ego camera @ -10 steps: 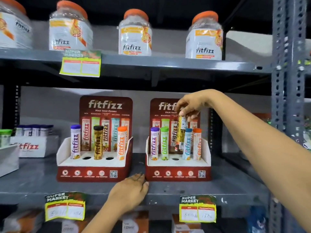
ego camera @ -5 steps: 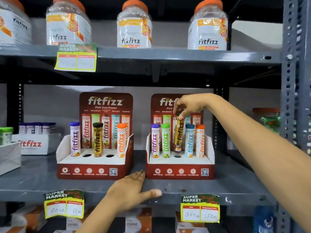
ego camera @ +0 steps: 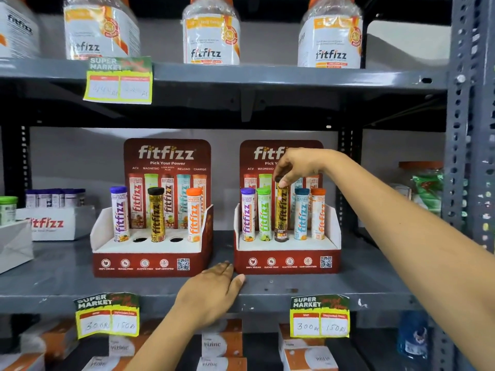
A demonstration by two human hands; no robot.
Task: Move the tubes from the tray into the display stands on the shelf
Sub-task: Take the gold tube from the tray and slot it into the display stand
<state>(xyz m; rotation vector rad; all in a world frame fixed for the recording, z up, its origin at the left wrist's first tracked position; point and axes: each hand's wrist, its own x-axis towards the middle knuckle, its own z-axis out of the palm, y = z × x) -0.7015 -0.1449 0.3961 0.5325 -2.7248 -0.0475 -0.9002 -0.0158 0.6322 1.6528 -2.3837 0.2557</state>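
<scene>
Two red Fitfizz display stands sit on the middle shelf. The right stand (ego camera: 286, 263) holds purple, green, blue and orange tubes, plus a black-and-gold tube (ego camera: 281, 212) in its middle hole. My right hand (ego camera: 300, 166) grips that tube by its cap from above. The tube stands upright, its base at the hole. The left stand (ego camera: 150, 261) carries a purple tube (ego camera: 119, 212), a gold tube (ego camera: 156, 214) and an orange tube (ego camera: 193, 214), with two empty holes between them. My left hand (ego camera: 214, 293) rests flat on the shelf's front edge, holding nothing. The tray is out of view.
Large Fitfizz jars (ego camera: 211, 33) line the shelf above. A white Fitfizz box (ego camera: 57, 223) with small tubes stands at the far left. Price tags (ego camera: 320, 315) hang on the shelf edge. A grey upright post (ego camera: 470, 156) bounds the right side. Boxes fill the shelf below.
My right hand has lowered the black-and-gold tube from a tilt above the stand down into the middle hole, now upright. My left hand stayed at the shelf edge.
</scene>
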